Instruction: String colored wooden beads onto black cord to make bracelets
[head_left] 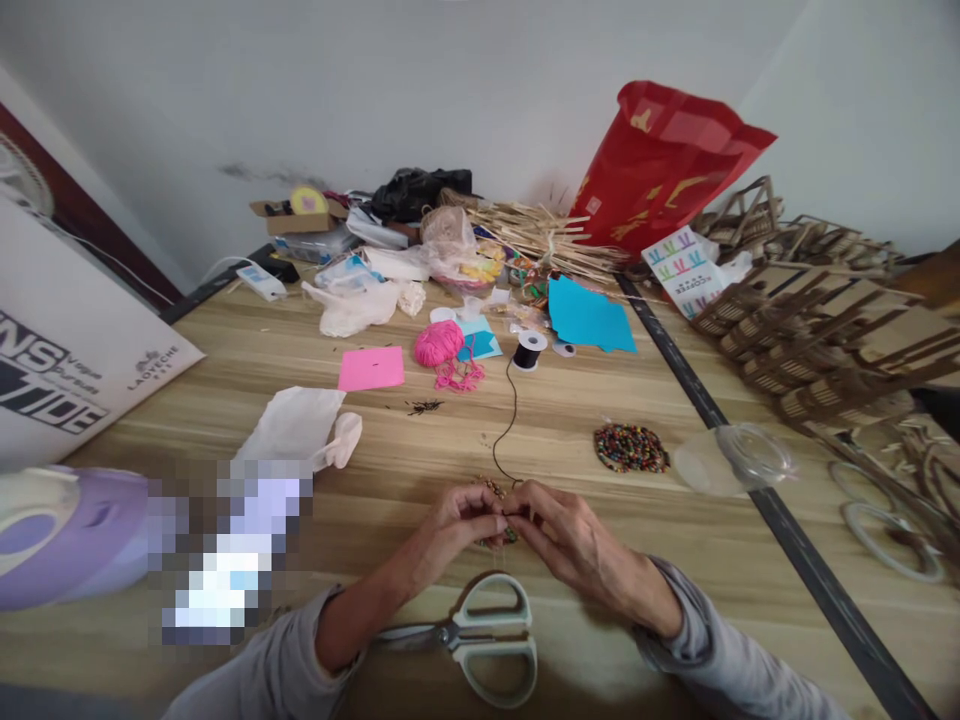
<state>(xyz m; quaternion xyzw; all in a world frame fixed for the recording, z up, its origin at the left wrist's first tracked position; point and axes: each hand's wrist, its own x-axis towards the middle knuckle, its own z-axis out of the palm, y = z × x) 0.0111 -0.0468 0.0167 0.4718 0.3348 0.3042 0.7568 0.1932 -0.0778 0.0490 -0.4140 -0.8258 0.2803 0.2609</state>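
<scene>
My left hand [450, 525] and my right hand [559, 530] meet at the near middle of the wooden table [420, 470], fingertips pinched together on a small strand of beads [495, 490]. A thin black thread [513, 420] runs from my fingers up to a black spool [529, 350]. A pile of mixed coloured beads [631, 448] lies to the right of my hands. Scissors with pale handles [484, 635] rest on the table just below my wrists.
A pink yarn ball [439, 343], pink paper [371, 369], blue paper [589, 317] and a clear plastic lid [739, 457] lie further back. A red bag [660, 165], straw sticks [547, 240] and wooden cut-outs [817, 330] crowd the rear and right. A purple object [67, 535] sits at left.
</scene>
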